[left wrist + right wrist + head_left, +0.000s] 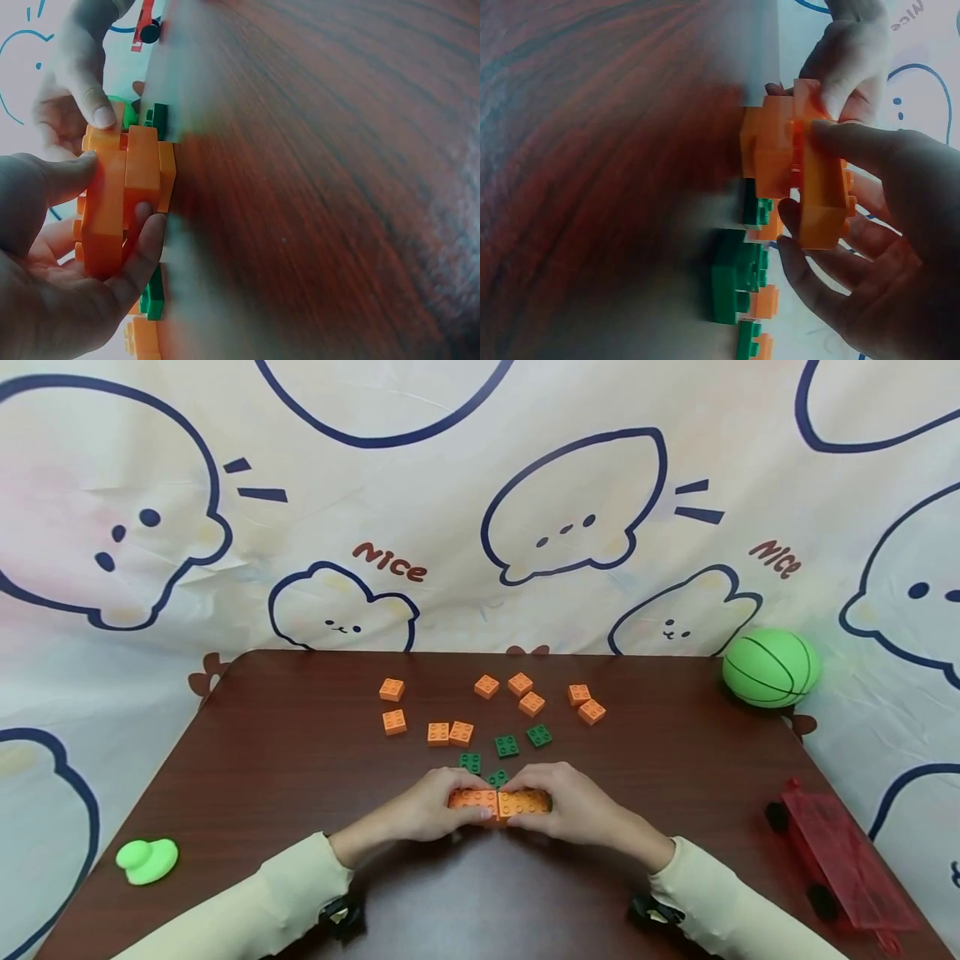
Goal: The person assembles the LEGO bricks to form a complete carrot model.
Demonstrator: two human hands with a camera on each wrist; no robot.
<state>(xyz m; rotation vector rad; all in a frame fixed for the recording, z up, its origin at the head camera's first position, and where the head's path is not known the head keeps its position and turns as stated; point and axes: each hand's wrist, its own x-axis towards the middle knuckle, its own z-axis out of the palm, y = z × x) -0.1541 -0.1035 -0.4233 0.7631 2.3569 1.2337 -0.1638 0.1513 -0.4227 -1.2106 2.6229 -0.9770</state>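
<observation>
My left hand [433, 803] grips a long orange toy brick [474, 799], thumb on its near side. With my right hand [568, 803] I hold a second long orange brick [523, 802] at its right end. The two bricks lie end to end, studs up, over a small stack. In the left wrist view, a middle orange brick [142, 169] sits beneath them on a lower orange brick [166, 176] at the table. The right wrist view has a narrow gap between the right-hand brick [821, 202] and the middle brick [774, 150].
Several small green bricks [507, 746] lie just behind the stack, with several small orange bricks [394, 722] farther back. On the wooden table [300, 777] are a light-green duck-shaped toy [147, 861] at left, a green ball [772, 667] at back right and a red toy cart [847, 860] at right.
</observation>
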